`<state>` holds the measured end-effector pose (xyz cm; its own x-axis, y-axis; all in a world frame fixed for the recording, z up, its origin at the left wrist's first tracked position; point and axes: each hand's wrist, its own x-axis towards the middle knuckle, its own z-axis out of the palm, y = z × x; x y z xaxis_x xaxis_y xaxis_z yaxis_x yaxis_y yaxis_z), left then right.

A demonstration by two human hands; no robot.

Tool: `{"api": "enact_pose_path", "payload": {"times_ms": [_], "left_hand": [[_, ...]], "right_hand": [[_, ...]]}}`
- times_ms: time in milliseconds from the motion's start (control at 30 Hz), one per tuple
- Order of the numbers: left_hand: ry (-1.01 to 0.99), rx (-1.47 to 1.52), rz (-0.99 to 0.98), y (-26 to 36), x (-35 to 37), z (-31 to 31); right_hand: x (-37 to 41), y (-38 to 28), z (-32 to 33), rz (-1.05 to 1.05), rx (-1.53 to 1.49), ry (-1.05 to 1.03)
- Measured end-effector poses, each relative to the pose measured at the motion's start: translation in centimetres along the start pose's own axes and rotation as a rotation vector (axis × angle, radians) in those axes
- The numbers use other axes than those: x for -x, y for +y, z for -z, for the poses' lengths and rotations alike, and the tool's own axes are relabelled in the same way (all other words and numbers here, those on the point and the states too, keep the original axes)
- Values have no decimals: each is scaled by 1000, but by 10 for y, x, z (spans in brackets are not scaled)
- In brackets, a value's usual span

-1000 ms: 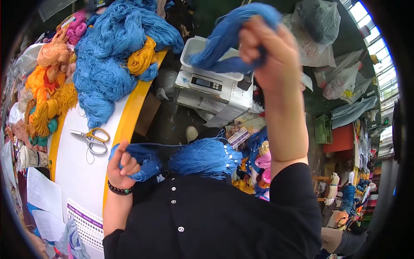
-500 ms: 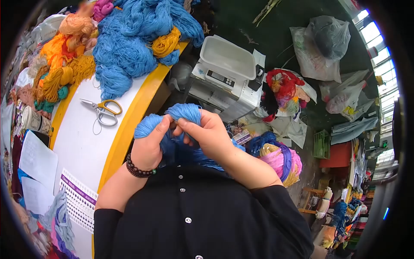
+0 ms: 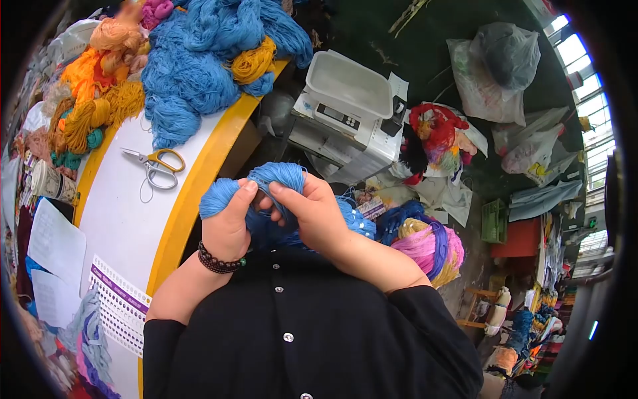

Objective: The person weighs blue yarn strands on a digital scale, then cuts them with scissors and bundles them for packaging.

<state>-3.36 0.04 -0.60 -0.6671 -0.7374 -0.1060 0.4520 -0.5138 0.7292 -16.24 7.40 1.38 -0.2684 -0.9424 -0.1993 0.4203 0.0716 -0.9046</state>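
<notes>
L hand (image 3: 227, 227): thumb pressed on blue skein (image 3: 278, 174), fingers wrapped, partly hidden.
R hand (image 3: 319, 207): thumb + curled fingers gripping same skein, thumb tips near e/o.
Skein: abt 9 o'clock of view ctr; fine strands, bulging above both hands, lower part hard to see.
Scissors (image 3: 149, 161): on wht table (image 3: 113, 226), 9 o'clock of skein.
Scale (image 3: 339, 116): w/ tray (image 3: 349, 83) atop, abt 1 o'clock of skein.

A skein of fine blue yarn (image 3: 278, 174) is gathered thick and bent, its strands lying close together and its upper surface smooth and rounded. It sits between the left hand (image 3: 228, 219) and the right hand (image 3: 314, 209), pressed by both thumbs; one lobe bulges beside the left thumb, another curves above the right. Its lower part lies in shade below the fingers, where detail is lost
</notes>
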Motion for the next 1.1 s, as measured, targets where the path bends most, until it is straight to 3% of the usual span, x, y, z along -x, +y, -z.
{"api": "enact_pose_path", "payload": {"times_ms": [400,500,800,1000,1067,1100], "left_hand": [[-11,-95,-47,-3,-2,-4],[-54,2,-7,-2,-1,-4],[44,-57,-11,-11,-2,5],[-7,-136,-31,-9,1,5],[73,-229,-106,-8,2,5],[-50,-213,-73,0,-1,9]], "right_hand": [[-3,-2,8,-28,24,-40],[-1,-2,4,-21,14,24],[2,-2,5,-30,42,35],[-2,5,16,-21,116,-68],[1,4,8,-14,-234,-27],[0,5,17,8,-177,-85]]}}
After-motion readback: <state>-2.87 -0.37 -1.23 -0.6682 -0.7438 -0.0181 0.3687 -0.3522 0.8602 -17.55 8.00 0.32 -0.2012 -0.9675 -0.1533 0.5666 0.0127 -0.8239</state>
